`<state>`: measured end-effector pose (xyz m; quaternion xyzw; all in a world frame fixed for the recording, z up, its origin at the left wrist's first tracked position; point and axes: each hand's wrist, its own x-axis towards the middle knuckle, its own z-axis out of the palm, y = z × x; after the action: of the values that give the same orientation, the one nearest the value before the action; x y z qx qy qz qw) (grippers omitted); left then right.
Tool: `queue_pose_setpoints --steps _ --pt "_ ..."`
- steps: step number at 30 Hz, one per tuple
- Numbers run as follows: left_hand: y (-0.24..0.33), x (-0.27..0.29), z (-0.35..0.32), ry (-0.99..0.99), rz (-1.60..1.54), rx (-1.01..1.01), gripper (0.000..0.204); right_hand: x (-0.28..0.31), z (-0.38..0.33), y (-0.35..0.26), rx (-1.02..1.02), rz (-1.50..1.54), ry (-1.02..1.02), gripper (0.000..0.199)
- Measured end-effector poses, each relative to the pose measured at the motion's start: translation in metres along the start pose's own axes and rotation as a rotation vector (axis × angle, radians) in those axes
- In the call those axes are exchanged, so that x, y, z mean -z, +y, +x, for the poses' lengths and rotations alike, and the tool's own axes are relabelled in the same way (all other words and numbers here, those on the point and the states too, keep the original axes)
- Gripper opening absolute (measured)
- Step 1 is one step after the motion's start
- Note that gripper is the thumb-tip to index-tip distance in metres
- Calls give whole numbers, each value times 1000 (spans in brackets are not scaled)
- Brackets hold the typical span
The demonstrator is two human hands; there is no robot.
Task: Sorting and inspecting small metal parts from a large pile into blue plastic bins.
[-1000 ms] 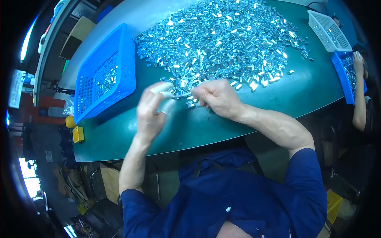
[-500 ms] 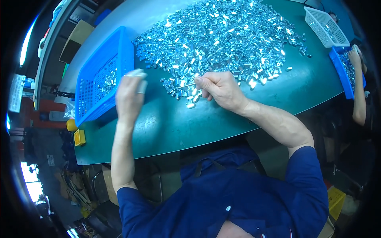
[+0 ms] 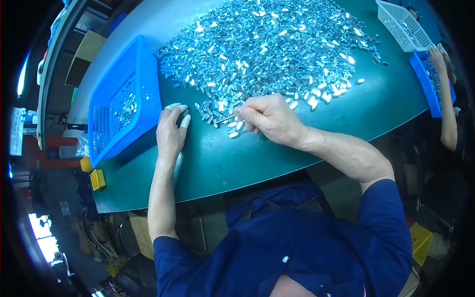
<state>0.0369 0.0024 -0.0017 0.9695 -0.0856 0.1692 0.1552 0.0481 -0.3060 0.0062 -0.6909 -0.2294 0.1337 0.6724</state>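
Observation:
A large heap of small shiny metal pieces (image 3: pixel 267 54) covers the far middle of the green table (image 3: pixel 208 168). My left hand (image 3: pixel 170 131), with white covers on several fingertips, is low over the table between the heap and a blue basket (image 3: pixel 148 99). Its thumb and fingers curl toward each other; what lies between them is too small to make out. My right hand (image 3: pixel 274 121) is closed around a thin metal rod (image 3: pixel 226 120), whose tip points left at loose pieces on the heap's near edge. More metal pieces lie inside the basket.
Beyond the basket stands an open cardboard box (image 3: pixel 84 54). A small yellow box (image 3: pixel 97 179) sits at the table's left corner. To the far right are a white basket (image 3: pixel 403 27) and a blue tray (image 3: pixel 425 84), where another person's hands (image 3: pixel 438 58) work.
My left hand has come away from the blue basket's side, rightward and down toward the table. My right hand has shifted slightly left and nearer, still gripping the rod.

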Motion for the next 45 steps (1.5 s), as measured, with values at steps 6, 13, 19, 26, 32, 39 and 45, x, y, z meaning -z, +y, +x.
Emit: queue_pose_setpoints --steps 6,13,19,26,32,39,45 --pt "4 6 -3 -57 -152 137 25 -5 2 6 15 -45 -21 33" --pt "49 -9 -18 -126 -1277 550 26 -5 2 7 45 -122 -26 30" --pt "65 -20 -32 -141 -1542 624 22 -7 2 4 69 -84 70 31" --pt "85 -15 -34 -91 -1514 578 22 -6 3 6 165 -108 164 31" --pt "88 -18 -36 -47 -1395 434 22 -4 2 7 8 -53 48 41" --pt "97 -17 -38 -64 -1265 405 21 -3 2 8 -63 -89 -75 49" --pt "103 -16 -37 -56 -1350 404 21 -3 4 14 -115 -114 -134 48"
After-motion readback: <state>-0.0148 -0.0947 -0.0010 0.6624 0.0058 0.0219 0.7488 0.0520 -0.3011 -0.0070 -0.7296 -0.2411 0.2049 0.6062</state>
